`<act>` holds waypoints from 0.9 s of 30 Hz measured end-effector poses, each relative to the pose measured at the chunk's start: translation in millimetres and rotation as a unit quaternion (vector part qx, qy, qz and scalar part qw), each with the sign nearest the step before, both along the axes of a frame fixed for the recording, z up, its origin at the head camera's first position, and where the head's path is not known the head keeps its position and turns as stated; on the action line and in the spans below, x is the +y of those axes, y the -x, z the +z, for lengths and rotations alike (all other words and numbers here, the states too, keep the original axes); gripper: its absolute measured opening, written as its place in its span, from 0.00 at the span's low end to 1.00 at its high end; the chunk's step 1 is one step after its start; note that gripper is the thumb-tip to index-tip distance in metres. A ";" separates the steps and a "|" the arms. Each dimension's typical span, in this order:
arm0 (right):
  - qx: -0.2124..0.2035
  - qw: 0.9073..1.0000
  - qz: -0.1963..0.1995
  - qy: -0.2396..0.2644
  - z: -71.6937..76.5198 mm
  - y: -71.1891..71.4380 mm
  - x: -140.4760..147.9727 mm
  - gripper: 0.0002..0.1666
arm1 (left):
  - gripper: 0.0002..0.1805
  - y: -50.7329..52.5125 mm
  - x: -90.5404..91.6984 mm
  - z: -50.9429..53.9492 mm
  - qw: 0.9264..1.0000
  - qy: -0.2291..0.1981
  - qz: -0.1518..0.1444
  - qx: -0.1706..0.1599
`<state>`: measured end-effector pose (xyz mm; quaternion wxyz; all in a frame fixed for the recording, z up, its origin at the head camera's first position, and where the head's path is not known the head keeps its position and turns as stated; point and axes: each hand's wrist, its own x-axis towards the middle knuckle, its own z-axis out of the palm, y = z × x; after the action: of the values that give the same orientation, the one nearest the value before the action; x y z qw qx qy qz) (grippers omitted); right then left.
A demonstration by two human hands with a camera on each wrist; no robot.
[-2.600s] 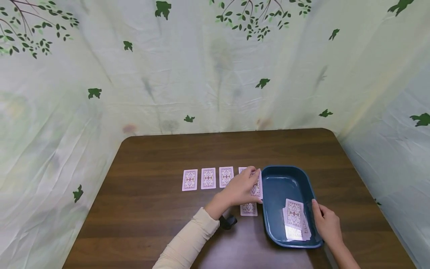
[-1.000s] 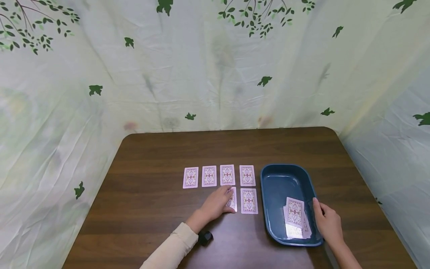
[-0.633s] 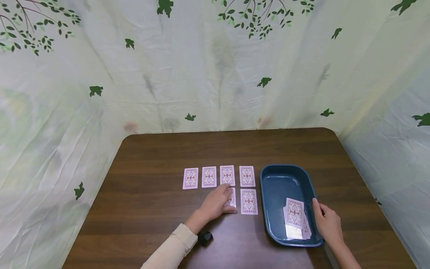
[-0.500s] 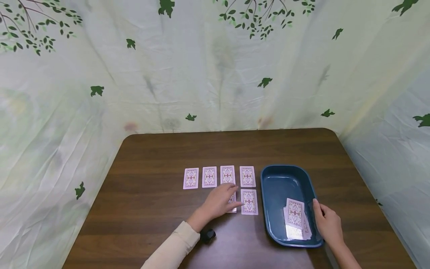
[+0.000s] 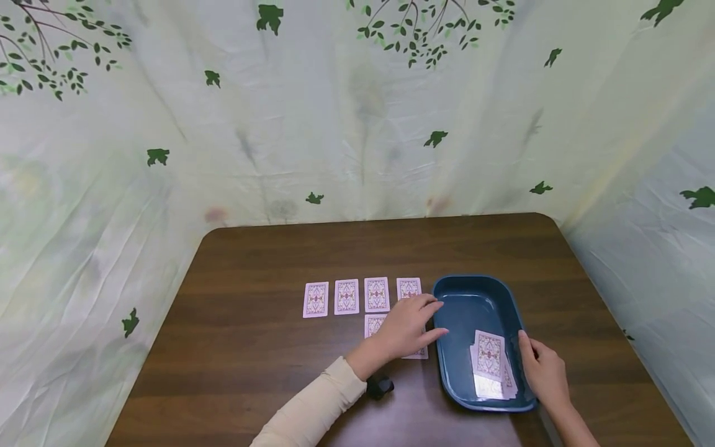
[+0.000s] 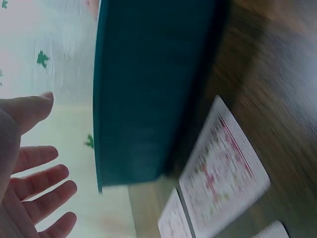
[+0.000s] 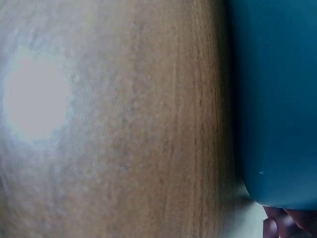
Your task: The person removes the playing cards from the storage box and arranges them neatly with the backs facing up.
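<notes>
My left hand (image 5: pixel 404 326) reaches over the left rim of a blue tray (image 5: pixel 466 310), its fingers apart and holding nothing. Spread fingers also show beside the tray wall (image 6: pixel 143 94) in the left wrist view. Beneath the hand lies a face-down playing card (image 5: pixel 419 354), partly hidden. Another lower-row card (image 5: pixel 373 324) is to its left. Several face-down cards make an upper row, including a card (image 5: pixel 377 295). Inside the tray rests a loose pile of playing cards (image 5: pixel 489 354). My right hand (image 5: pixel 544 369) grips the tray's right rim, thumb on top.
The brown wooden table (image 5: pixel 251 347) carries everything. A pale cloth backdrop (image 5: pixel 363 124) with leaf prints hangs behind and at the sides. A black wrist device (image 5: pixel 380 386) sits by the left cuff.
The left hand set a card in the lower row, left of the other one, let go of it, and moved right to the tray. The right hand keeps its place on the rim.
</notes>
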<state>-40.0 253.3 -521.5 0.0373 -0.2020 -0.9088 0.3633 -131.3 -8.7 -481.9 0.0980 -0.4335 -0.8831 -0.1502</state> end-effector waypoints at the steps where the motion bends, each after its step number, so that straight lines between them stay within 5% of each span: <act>1: 0.000 1.000 0.001 0.000 0.2 -0.1 0.2 0.36 | 0.31 -0.4 3.8 0.6 1.000 0.000 -0.006 0.001; 14: -0.007 1.000 0.000 0.012 0.1 -0.4 -0.2 0.37 | 0.39 -2.3 56.2 0.3 0.994 0.069 -0.056 -0.064; 18: -0.007 1.000 -0.003 0.009 -0.5 0.2 -0.6 0.38 | 0.41 -8.9 72.1 -3.8 0.986 0.132 -0.065 -0.083; 27: 0.029 1.000 0.007 -0.003 -1.0 0.1 1.1 0.33 | 0.46 -21.6 98.8 -21.9 0.963 0.242 -0.091 -0.071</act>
<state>-40.1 254.4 -522.5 0.0615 -0.1844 -0.9097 0.3669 -109.7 90.1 -503.7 -0.0867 -0.5112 -0.8546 0.0289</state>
